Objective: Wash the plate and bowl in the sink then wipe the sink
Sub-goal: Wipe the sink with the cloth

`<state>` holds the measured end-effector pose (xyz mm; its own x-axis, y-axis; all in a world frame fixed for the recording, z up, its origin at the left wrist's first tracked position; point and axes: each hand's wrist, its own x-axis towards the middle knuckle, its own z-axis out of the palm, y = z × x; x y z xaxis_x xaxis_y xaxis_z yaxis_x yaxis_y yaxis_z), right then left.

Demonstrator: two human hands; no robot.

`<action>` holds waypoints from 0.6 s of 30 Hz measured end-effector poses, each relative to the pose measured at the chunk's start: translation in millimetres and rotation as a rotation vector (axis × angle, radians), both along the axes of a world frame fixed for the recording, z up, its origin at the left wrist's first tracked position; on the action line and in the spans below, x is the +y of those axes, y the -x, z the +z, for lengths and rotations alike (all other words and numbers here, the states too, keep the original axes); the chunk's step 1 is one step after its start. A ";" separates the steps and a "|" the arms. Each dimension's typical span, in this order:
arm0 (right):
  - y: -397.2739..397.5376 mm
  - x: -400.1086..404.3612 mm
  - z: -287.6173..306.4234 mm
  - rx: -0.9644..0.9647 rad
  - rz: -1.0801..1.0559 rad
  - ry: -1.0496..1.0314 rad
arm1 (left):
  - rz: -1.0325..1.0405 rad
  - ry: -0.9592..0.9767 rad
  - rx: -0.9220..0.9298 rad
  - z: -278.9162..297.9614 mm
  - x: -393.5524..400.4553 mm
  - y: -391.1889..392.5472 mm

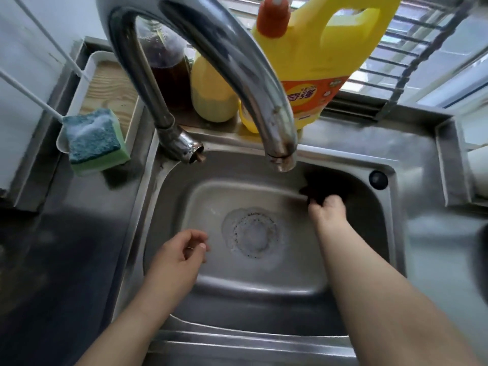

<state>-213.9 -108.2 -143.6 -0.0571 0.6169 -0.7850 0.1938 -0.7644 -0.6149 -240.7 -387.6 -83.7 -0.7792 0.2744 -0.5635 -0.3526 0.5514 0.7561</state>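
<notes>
Landmark: the drain strainer (pixel 254 235) in the sink floor.

Nearest me, short of the drain and to its left, my left hand (pixel 182 253) hangs over the basin with fingers loosely curled, thumb near the fingertips, holding nothing I can make out. No contact with the steel.

Beyond the drain and to its right, my right hand (pixel 327 208) grips a dark cloth (pixel 323 184) bunched against the far right wall of the sink (pixel 264 283). Cloth edges are blurred; how the fingers lie around it is not clear.

A ring of suds sits around the drain. No plate or bowl inside the basin, nor anywhere in view.

Judgement: washing looks done; this is the wiping step, working the far right corner. Next move probably calls for dragging the cloth along the back wall, under the faucet (pixel 281 157), then down toward the suds.

Farther back, left of the drain: a blue-green sponge (pixel 92 140) on the rim of a white tray (pixel 79 85). Farthest, behind the faucet: yellow detergent jug (pixel 314 64), a smaller yellow bottle (pixel 212 93), a dark bottle (pixel 169 72).
</notes>
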 end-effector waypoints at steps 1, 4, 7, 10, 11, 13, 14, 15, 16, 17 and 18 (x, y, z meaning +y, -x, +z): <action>7.9 -0.3 -6.0 0.098 -0.031 0.073 | -0.007 -0.004 -0.008 -0.7 1.8 -3.7; 39.1 -6.9 -7.6 0.254 -0.116 0.147 | -0.004 -0.008 -0.019 -2.9 6.5 -11.6; 27.5 0.6 -9.7 0.036 0.056 -0.012 | -0.008 -0.008 -0.017 -3.5 10.3 -13.9; -14.9 10.6 2.7 0.011 0.056 -0.081 | -0.003 -0.008 -0.012 2.5 8.4 -13.2; -25.5 12.4 6.3 0.024 0.050 -0.092 | 0.011 -0.014 -0.003 4.5 6.9 -11.7; -40.1 5.5 18.0 0.034 0.116 -0.137 | 0.037 -0.029 0.008 8.9 3.3 -8.6; -43.4 -0.3 23.9 0.044 0.179 -0.149 | 0.045 -0.032 0.007 11.5 1.8 -7.0; -41.9 -7.0 30.5 0.034 0.283 -0.191 | 0.054 -0.032 0.008 13.5 -0.2 -5.4; -41.6 -12.6 32.9 0.019 0.418 -0.215 | 0.063 -0.034 0.010 15.5 -2.7 -4.0; -32.4 -22.2 30.6 -0.007 0.527 -0.208 | 0.076 -0.034 0.010 17.3 -5.1 -3.2; -19.8 -34.4 30.2 -0.050 0.660 -0.223 | 0.093 -0.036 0.009 19.5 -7.5 -2.2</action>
